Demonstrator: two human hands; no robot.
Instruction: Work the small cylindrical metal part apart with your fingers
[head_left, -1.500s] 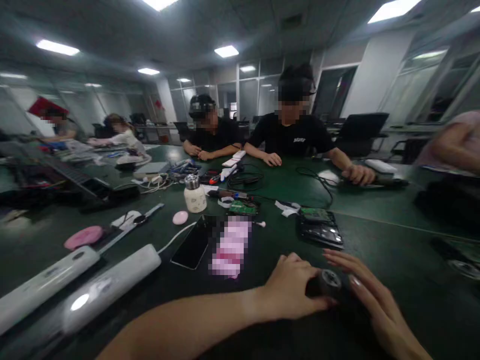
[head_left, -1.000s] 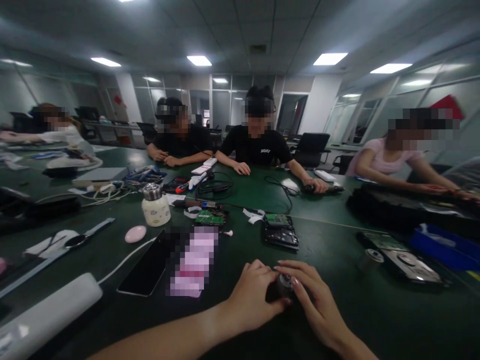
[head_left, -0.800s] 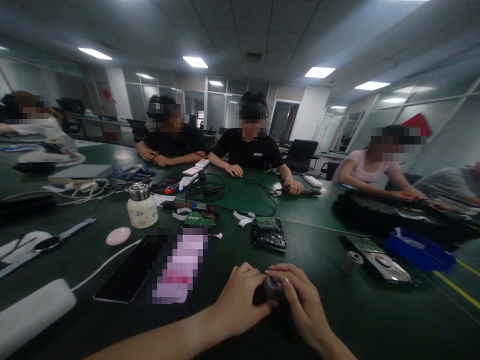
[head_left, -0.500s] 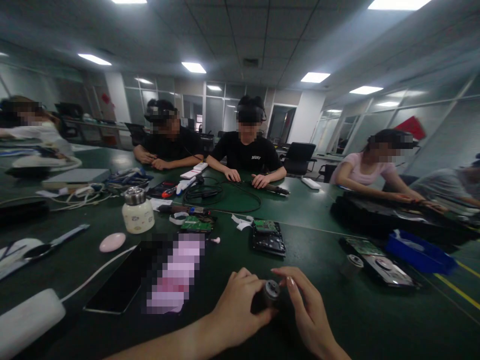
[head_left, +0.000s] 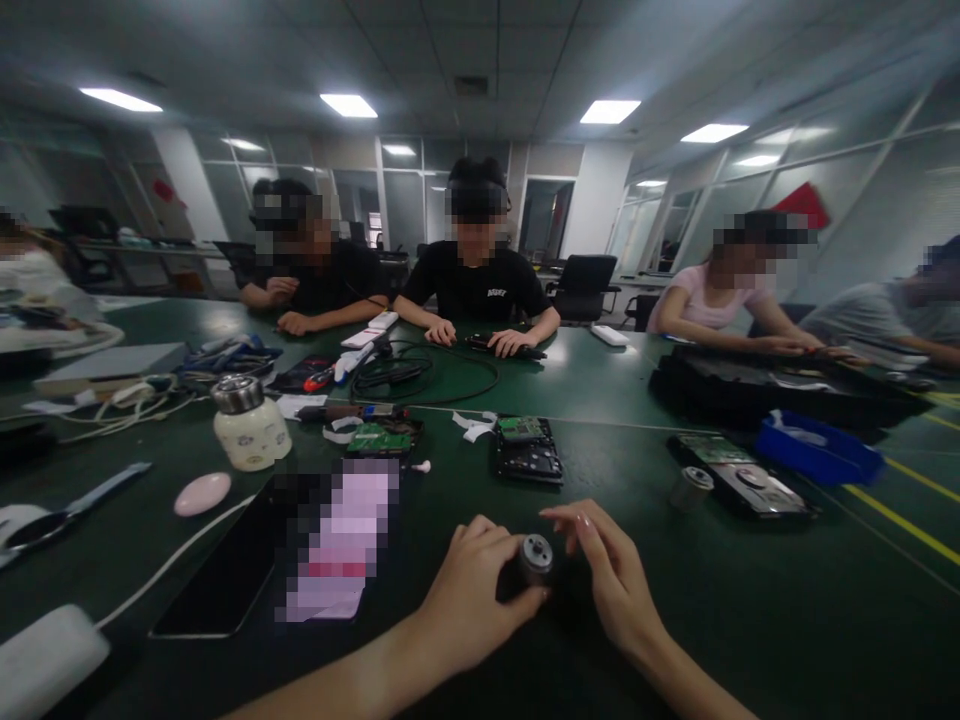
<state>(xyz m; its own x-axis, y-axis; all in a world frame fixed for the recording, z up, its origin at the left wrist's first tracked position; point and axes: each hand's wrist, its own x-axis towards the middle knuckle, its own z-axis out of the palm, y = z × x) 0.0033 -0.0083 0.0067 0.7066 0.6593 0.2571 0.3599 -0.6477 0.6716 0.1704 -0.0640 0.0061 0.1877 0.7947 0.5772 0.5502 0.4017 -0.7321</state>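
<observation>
My left hand (head_left: 480,590) has its thumb and fingers closed around the side of a small metal cylinder (head_left: 537,553), which looks like a small motor. It stands upright on the green table, its round top with a central hub and small holes facing up. To the right of it is my right hand (head_left: 611,570), fingers apart and slightly curled, holding nothing. A gap shows between those fingers and the cylinder. Farther right stands a similar metal cylinder (head_left: 696,484), beside an opened hard drive (head_left: 746,480).
Beyond my hands lies a drive with a green board (head_left: 527,450). Leftward are a phone (head_left: 225,565), a cream bottle (head_left: 252,430), a pink oval case (head_left: 202,493) and a white power adapter (head_left: 49,655). A blue tray (head_left: 821,450) sits right. Several people work around the table.
The camera view has shifted slightly. My right hand has drawn a little away from the cylinder's top, while my left hand keeps its hold. A person opposite has raised one hand.
</observation>
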